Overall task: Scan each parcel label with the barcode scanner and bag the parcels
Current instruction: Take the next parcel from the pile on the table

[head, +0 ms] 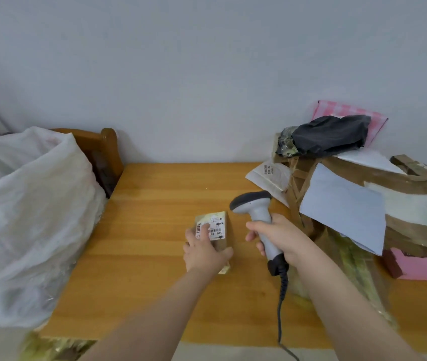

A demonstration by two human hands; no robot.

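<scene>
A small brown cardboard parcel [222, 230] with a white barcode label on top lies on the wooden table [142, 243]. My left hand [203, 250] grips it from the near side, thumb along its right edge and fingers over the label. My right hand [276, 237] holds the grey barcode scanner [255, 208] by its handle, its dark head just right of the parcel and tilted toward the label. The scanner's coiled cable hangs down off the table's front edge. A large white plastic bag [24, 217] stands open at the left.
A heap of parcels [363, 194] fills the table's right side: brown boxes with white labels, a black poly bag [327, 135], pink boxes [426, 261] and a white mailer [269, 175]. A wooden chair back [105, 152] stands behind the bag. A pale wall lies behind the table.
</scene>
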